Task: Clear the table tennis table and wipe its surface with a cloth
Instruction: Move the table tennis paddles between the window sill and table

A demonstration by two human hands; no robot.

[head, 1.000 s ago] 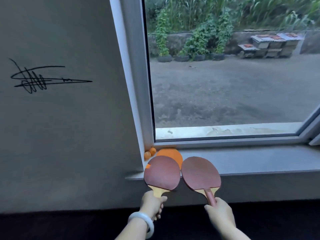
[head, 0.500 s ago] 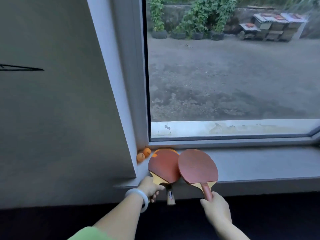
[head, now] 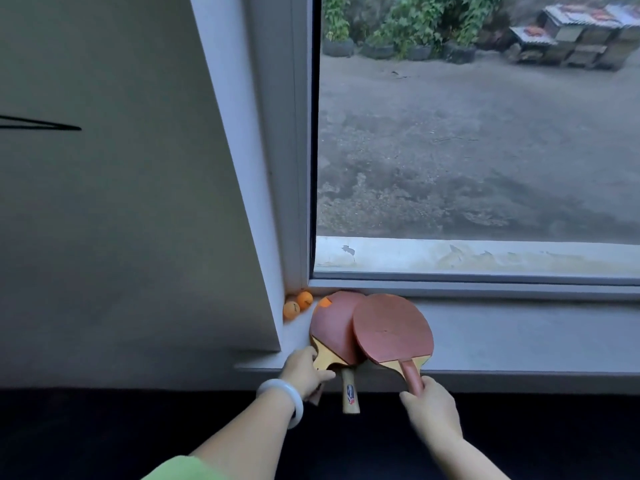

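Two red table tennis paddles lie overlapping on the grey window sill (head: pixel 519 337). The left paddle (head: pixel 330 329) is partly under the right paddle (head: pixel 393 329). My left hand (head: pixel 304 374), with a white bangle on its wrist, grips the left paddle at its wooden throat. My right hand (head: pixel 429 407) holds the right paddle's red handle. A sliver of an orange paddle (head: pixel 325 301) shows beneath them, and a wooden handle (head: pixel 350 393) hangs over the sill's edge. Two orange balls (head: pixel 298 304) sit in the sill's left corner.
A white window frame (head: pixel 277 168) rises to the left of the paddles, with a grey wall (head: pixel 121 220) beside it. Through the glass I see a dirt yard. Below the sill is a dark surface (head: pixel 554 438).
Both paddles have moved forward onto the sill, over the orange paddle, and the right one now overlaps the left. My view has tilted down and closer.
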